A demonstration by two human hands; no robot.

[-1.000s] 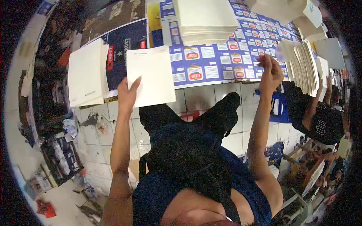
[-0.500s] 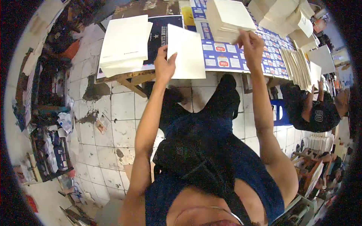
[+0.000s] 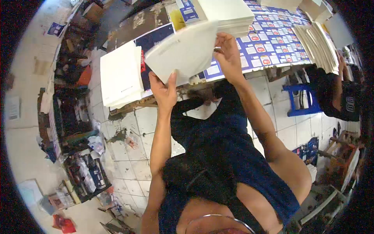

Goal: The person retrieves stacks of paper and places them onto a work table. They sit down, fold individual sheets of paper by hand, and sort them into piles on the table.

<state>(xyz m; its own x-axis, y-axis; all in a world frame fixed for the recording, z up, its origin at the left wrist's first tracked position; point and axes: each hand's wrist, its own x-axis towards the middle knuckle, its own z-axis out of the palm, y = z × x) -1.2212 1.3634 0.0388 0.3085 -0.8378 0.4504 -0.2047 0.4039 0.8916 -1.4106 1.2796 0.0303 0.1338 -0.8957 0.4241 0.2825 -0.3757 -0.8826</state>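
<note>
Between my hands, a white paper sheet or thin bundle [image 3: 181,52] is tilted above the table's front edge. My left hand [image 3: 165,89] pinches its lower left part, thumb on top. At its right edge is my right hand [image 3: 229,54], fingers curled; whether it grips the paper is unclear. To the left lies a stack of white sheets [image 3: 120,74]. A taller stack of paper [image 3: 230,13] stands behind the held paper, on a blue printed sheet with repeated labels [image 3: 269,43].
Fanned paper bundles [image 3: 317,46] lie at the table's right. A person in a dark shirt [image 3: 339,93] is beyond them, near a blue stool [image 3: 302,100]. Shelves with clutter [image 3: 83,171] stand at the left, above a tiled floor [image 3: 130,160].
The held paper has turned and tilted to the right. My right hand has come from the tall stack to the paper's right edge. The camera view has shifted.
</note>
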